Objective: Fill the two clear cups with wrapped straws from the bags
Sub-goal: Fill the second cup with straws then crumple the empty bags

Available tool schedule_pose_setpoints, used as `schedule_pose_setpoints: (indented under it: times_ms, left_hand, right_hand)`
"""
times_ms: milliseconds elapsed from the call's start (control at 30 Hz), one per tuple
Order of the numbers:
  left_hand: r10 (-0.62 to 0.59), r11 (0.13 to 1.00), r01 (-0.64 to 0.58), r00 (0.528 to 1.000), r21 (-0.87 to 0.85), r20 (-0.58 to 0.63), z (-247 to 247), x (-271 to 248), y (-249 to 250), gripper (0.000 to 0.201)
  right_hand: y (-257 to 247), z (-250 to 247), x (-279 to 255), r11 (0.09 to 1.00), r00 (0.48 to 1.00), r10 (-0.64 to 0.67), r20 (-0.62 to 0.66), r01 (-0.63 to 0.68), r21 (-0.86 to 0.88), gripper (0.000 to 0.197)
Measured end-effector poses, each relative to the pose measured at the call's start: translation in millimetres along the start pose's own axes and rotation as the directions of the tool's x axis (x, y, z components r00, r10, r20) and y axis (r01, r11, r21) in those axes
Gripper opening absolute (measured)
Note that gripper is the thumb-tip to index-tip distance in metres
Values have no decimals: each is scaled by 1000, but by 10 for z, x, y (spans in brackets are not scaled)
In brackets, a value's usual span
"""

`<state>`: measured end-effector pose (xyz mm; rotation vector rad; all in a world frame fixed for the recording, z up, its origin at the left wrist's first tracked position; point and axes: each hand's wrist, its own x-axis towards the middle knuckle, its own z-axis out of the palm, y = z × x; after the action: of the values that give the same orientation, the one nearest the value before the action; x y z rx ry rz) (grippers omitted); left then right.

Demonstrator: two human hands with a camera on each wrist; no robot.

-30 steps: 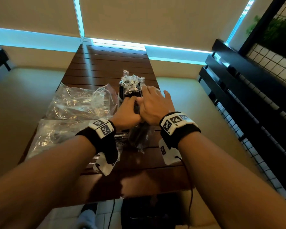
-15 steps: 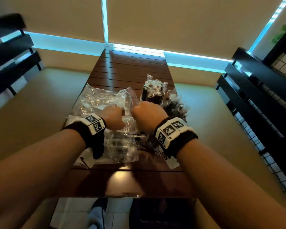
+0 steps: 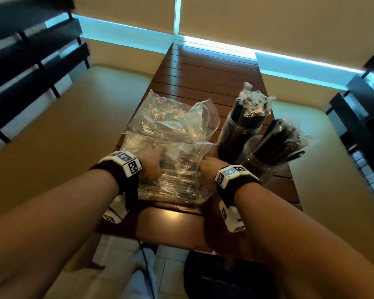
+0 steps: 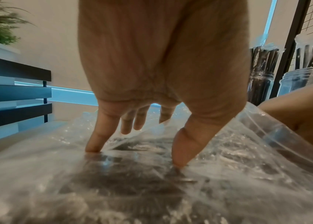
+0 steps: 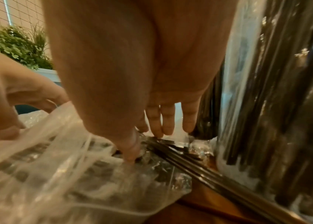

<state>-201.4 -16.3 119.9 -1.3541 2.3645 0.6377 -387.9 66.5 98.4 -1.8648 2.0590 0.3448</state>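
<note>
Straws (image 3: 283, 141), thin, black and film-wrapped, bristle from two clear ribbed cups (image 3: 255, 156) at the slatted wooden desk's (image 3: 203, 67) right side. Beside them lies a crinkled transparent bag (image 3: 171, 134). Left hand (image 4: 161, 75) presses it with straight fingers (image 4: 96, 141); right hand (image 5: 132, 60) fingers (image 5: 168, 121), likewise extended, touch loose straws.

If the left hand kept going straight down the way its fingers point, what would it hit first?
The left hand points down, its fingertips already pressing the clear plastic bag. Going on, it would likely squash into the dark wrapped straws inside, though depth through the film is unclear.
</note>
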Motion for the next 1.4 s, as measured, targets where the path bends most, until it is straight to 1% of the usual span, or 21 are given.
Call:
schedule_pose_setpoints:
  times_ms: [100,200,267,300,400,500,600,667,700,733,800,833,900,967,1100,1233,1333,1400]
  left_hand:
    - [5,1000,-5,1000,-28,4,4,10,-47,83]
    - [6,1000,-5,1000,-25,13,0,-1,-86,85]
    - [3,1000,-3,1000,-17,14,6,-7,-91,86]
    - [2,1000,-2,1000,-16,19,7,-11,-88,87]
    - [7,999,-6,999,-35,40,-1,3,-82,88]
    - [6,999,-4,999,-42,44,2,26,-96,90]
    - [0,1000,1,999,-31,32,21,41,-111,91]
    - [1,1000,-1,1000,-25,30,34,53,-122,92]
    - [4,1000,-3,1000,-27,30,40,60,-128,91]
    - [10,999,-9,1000,-34,28,47,65,-132,90]
    - [22,999,-21,1000,-42,11,55,83,-138,89]
    - [23,999,-23,1000,-40,0,57,89,-143,89]
    - [27,999,-27,1000,-42,-11,58,98,-159,91]
    - [34,998,-34,999,-54,-3,54,85,-173,93]
    - [48,998,-47,999,-50,19,67,66,-194,94]
    - [32,997,-30,999,-64,26,65,62,-204,91]
    - [26,997,-25,1000,-79,13,77,81,-218,89]
    - [12,997,-12,1000,-81,6,86,90,-237,90]
  right_hand:
    - [-59,35,60,998,1000,3,-6,-3,-58,48]
    - [-107,7,94,991,998,38,48,-32,-127,39]
    - [-89,25,144,990,996,52,71,-42,-135,33]
    - [-98,31,141,990,996,63,60,-54,-132,31]
    - [-134,47,148,988,991,112,76,-103,-114,31]
    - [-156,22,166,994,992,83,99,-76,-80,27]
    - [-96,-50,240,994,996,55,65,-48,-102,24]
    - [-205,-271,106,993,987,49,150,-31,-117,17]
    - [-264,-380,46,997,985,37,170,-24,-78,11]
    - [-311,-477,7,999,987,24,161,-17,-45,9]
    - [-340,-533,16,999,995,-3,99,0,34,15]
    - [-363,-526,10,998,997,-39,59,37,42,19]
    - [-415,-441,10,997,997,-72,24,71,34,23]
    - [-499,-360,-12,993,993,-109,45,108,39,21]
    - [-536,-168,76,984,985,-173,18,172,40,29]
    - [-606,-218,18,972,973,-231,-4,231,-48,30]
    - [-611,-260,-39,963,967,-246,-65,236,-129,30]
    - [-618,-279,-50,961,967,-248,-54,238,-143,26]
